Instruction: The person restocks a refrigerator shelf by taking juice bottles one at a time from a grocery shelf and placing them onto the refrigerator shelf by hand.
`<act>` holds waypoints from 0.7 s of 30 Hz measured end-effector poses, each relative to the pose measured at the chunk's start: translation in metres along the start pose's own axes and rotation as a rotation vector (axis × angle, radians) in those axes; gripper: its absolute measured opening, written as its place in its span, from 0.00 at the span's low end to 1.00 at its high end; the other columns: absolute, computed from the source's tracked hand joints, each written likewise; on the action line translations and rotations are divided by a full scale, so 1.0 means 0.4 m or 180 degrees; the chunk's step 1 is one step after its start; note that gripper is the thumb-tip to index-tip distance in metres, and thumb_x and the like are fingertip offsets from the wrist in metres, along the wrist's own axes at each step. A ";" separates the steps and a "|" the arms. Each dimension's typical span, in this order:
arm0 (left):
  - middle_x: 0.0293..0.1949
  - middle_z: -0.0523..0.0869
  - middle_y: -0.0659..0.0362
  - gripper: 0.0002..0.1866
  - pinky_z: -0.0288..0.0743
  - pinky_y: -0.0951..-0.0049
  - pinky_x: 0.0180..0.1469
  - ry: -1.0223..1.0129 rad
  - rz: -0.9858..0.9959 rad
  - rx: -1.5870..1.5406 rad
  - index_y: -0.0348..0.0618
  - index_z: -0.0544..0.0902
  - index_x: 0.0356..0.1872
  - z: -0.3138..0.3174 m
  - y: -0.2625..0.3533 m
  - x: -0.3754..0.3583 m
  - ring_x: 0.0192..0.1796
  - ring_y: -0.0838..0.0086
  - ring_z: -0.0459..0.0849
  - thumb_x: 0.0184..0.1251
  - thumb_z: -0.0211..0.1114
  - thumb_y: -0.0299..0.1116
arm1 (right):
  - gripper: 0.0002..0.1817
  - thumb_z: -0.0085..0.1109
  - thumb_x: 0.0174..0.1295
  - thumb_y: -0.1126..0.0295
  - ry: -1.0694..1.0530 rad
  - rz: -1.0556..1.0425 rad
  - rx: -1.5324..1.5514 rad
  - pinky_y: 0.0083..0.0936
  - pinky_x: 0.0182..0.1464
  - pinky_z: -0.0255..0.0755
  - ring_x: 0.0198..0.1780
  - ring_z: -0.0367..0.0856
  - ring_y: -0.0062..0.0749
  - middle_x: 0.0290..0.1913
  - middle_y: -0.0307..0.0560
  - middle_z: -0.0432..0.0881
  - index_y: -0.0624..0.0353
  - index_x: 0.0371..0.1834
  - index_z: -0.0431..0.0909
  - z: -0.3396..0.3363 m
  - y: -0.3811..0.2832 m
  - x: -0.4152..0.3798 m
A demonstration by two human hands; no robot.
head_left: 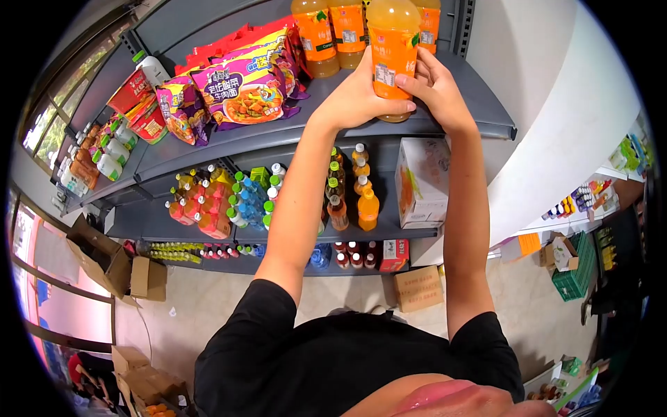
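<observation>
Both hands, left (358,97) and right (436,90), have fingers wrapped round one juice bottle (393,52) at the shelf (451,115) front, by other bottles (333,35). Set too near the edge, it could tip off.

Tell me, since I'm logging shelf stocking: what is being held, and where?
Both hands, left hand and right hand, grip an orange juice bottle around its lower body, at the label.

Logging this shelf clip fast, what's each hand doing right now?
Left hand: closed around the orange juice bottle at the shelf edge.
Right hand: closed on the same bottle from the other side.
</observation>
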State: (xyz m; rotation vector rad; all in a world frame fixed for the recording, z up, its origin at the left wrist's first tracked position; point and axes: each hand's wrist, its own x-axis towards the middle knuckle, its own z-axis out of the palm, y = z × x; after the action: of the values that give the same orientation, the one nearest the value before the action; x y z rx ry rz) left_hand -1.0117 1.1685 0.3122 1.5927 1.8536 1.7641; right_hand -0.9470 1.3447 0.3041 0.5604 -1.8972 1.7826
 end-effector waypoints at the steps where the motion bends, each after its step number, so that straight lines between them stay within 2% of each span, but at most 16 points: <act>1: 0.58 0.81 0.54 0.50 0.76 0.68 0.62 -0.0027 -0.0057 -0.0075 0.40 0.60 0.73 0.000 -0.001 0.001 0.59 0.72 0.80 0.50 0.82 0.30 | 0.40 0.75 0.61 0.65 0.0023 -0.0004 -0.0062 0.27 0.59 0.77 0.56 0.83 0.28 0.57 0.50 0.83 0.65 0.73 0.66 0.000 0.000 -0.002; 4: 0.58 0.81 0.54 0.50 0.76 0.67 0.62 -0.0028 0.0212 0.0226 0.40 0.61 0.73 -0.004 -0.022 0.009 0.60 0.72 0.80 0.49 0.83 0.30 | 0.41 0.77 0.59 0.64 0.0036 -0.0087 -0.0294 0.26 0.58 0.77 0.55 0.83 0.28 0.56 0.49 0.84 0.65 0.73 0.66 -0.004 0.022 -0.001; 7: 0.53 0.84 0.56 0.48 0.79 0.67 0.57 0.0030 0.0162 0.0178 0.40 0.63 0.71 -0.001 -0.016 0.009 0.53 0.71 0.84 0.50 0.83 0.31 | 0.39 0.78 0.57 0.64 0.0091 -0.0154 -0.0258 0.26 0.58 0.77 0.56 0.83 0.30 0.56 0.50 0.84 0.66 0.70 0.70 0.001 0.024 0.000; 8: 0.52 0.84 0.56 0.47 0.80 0.67 0.56 0.0058 0.0134 0.0159 0.40 0.63 0.71 -0.001 -0.013 0.006 0.52 0.70 0.85 0.50 0.83 0.31 | 0.37 0.78 0.57 0.64 0.0414 -0.0362 -0.0298 0.27 0.58 0.77 0.56 0.83 0.30 0.56 0.50 0.84 0.66 0.68 0.72 0.007 0.022 -0.005; 10: 0.50 0.86 0.54 0.48 0.80 0.68 0.56 0.0325 0.0217 0.0437 0.38 0.64 0.69 0.006 -0.023 0.007 0.50 0.66 0.86 0.49 0.85 0.37 | 0.34 0.78 0.57 0.64 0.1067 -0.0817 -0.0376 0.27 0.58 0.78 0.56 0.83 0.31 0.55 0.49 0.85 0.67 0.65 0.76 0.024 0.012 -0.010; 11: 0.50 0.86 0.53 0.49 0.80 0.68 0.57 0.0450 0.0186 0.0647 0.37 0.64 0.69 0.005 -0.028 0.005 0.51 0.66 0.86 0.49 0.85 0.39 | 0.26 0.77 0.59 0.67 0.1575 -0.1087 -0.0071 0.28 0.58 0.78 0.54 0.83 0.31 0.52 0.49 0.86 0.67 0.58 0.79 0.030 0.014 -0.021; 13: 0.49 0.87 0.50 0.50 0.79 0.68 0.57 0.0695 0.0090 0.1102 0.35 0.64 0.68 -0.003 -0.037 0.004 0.51 0.64 0.87 0.49 0.85 0.46 | 0.20 0.74 0.61 0.72 0.2077 -0.1584 -0.0123 0.27 0.57 0.78 0.53 0.84 0.30 0.49 0.49 0.87 0.67 0.54 0.80 0.044 -0.048 -0.090; 14: 0.49 0.87 0.51 0.50 0.79 0.68 0.58 0.0654 0.0090 0.0975 0.35 0.64 0.68 -0.009 -0.040 0.007 0.52 0.65 0.87 0.49 0.85 0.46 | 0.15 0.70 0.62 0.75 0.2019 -0.1896 0.0072 0.26 0.55 0.77 0.52 0.84 0.32 0.46 0.51 0.88 0.67 0.51 0.81 0.063 -0.117 -0.141; 15: 0.50 0.87 0.51 0.50 0.78 0.67 0.59 0.0609 0.0075 0.0838 0.35 0.64 0.68 -0.011 -0.045 0.008 0.53 0.65 0.86 0.49 0.85 0.46 | 0.15 0.68 0.63 0.77 0.1766 -0.2667 -0.0097 0.26 0.53 0.78 0.51 0.85 0.36 0.51 0.56 0.86 0.66 0.52 0.80 0.060 -0.160 -0.170; 16: 0.50 0.87 0.52 0.50 0.78 0.67 0.60 0.0553 0.0056 0.0704 0.36 0.64 0.69 -0.012 -0.051 0.008 0.54 0.65 0.86 0.49 0.85 0.46 | 0.20 0.65 0.64 0.66 0.1552 -0.3077 -0.0174 0.31 0.56 0.74 0.55 0.81 0.35 0.55 0.55 0.83 0.59 0.58 0.76 0.062 -0.215 -0.218; 19: 0.53 0.87 0.53 0.47 0.77 0.67 0.63 0.0370 -0.0036 0.0348 0.36 0.66 0.69 -0.016 -0.029 -0.005 0.56 0.66 0.85 0.51 0.84 0.43 | 0.39 0.54 0.67 0.34 0.0623 -0.2996 -0.0689 0.48 0.66 0.62 0.68 0.69 0.33 0.69 0.49 0.76 0.38 0.77 0.65 0.087 -0.404 -0.371; 21: 0.52 0.86 0.53 0.44 0.79 0.68 0.59 0.0231 0.0107 0.0300 0.36 0.67 0.68 -0.020 -0.041 0.004 0.54 0.69 0.86 0.55 0.83 0.40 | 0.39 0.60 0.69 0.41 0.0101 -0.2752 -0.1099 0.38 0.64 0.65 0.66 0.69 0.21 0.69 0.44 0.77 0.37 0.81 0.60 0.112 -0.477 -0.385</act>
State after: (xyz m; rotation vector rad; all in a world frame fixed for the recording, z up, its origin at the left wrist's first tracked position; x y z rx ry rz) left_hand -1.0273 1.1683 0.3026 1.6218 1.9819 1.7963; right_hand -0.7132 1.2829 0.3643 1.0078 -1.5243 0.8845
